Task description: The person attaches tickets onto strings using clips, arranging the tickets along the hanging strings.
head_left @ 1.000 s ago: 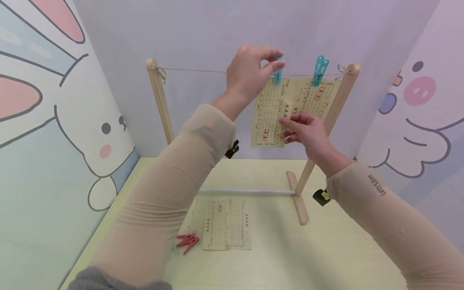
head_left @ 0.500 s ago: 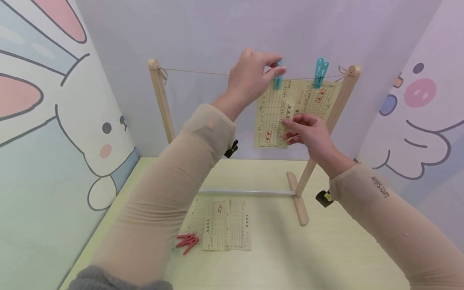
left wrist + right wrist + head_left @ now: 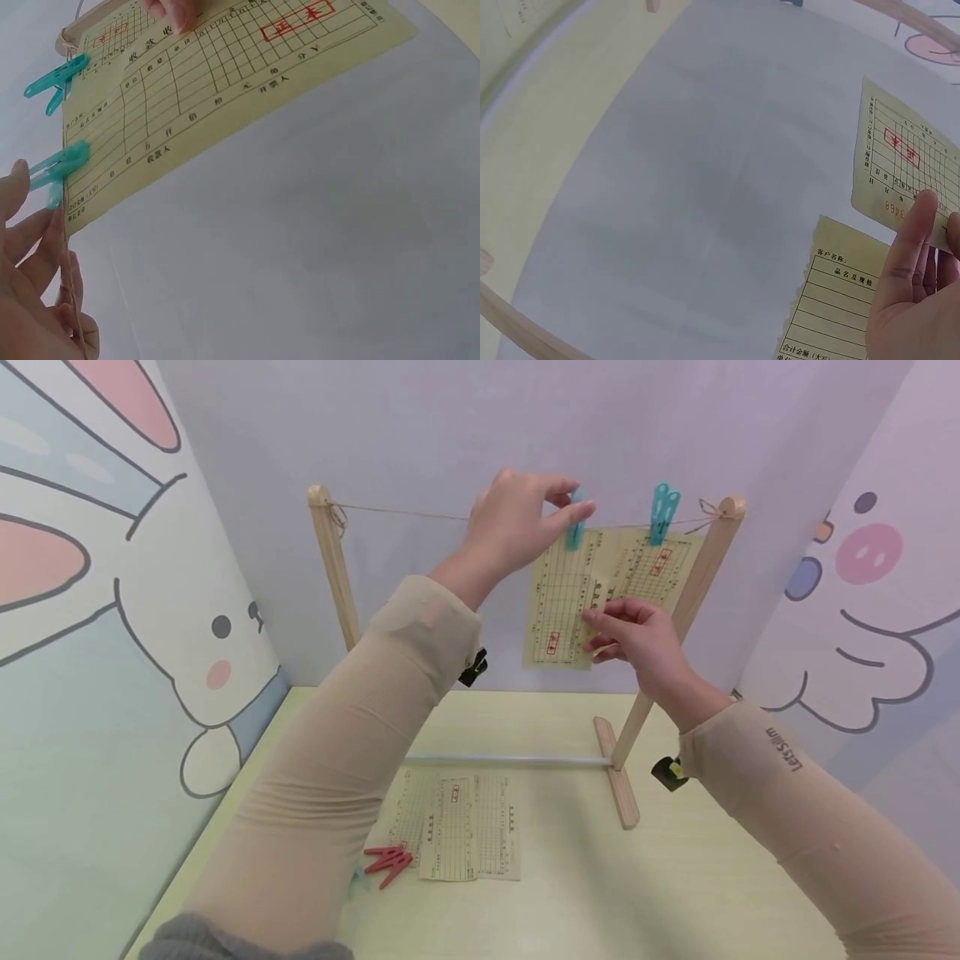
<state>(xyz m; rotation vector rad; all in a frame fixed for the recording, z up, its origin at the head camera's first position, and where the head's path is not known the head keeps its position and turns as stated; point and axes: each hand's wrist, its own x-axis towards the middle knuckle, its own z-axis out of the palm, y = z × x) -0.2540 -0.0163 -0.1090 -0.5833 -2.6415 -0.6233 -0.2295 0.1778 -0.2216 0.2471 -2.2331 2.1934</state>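
Red pegs [image 3: 387, 862] beside loose paper slips [image 3: 459, 824] on the pale table [image 3: 675, 893], cartoon-painted walls [image 3: 90, 635] around.

Soft, even, bright light fills all views, with no glare. Faint shadows lie on the table [image 3: 675, 877]. The head view bends at its edges; the right wrist view curves strongly and looks slightly soft.

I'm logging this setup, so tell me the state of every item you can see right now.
left hand: pinching the teal clothespin on the string
right hand: holding the hanging receipt
second teal clothespin: clipped on a second receipt
red clothespins: lying loose on table
table receipts: lying flat
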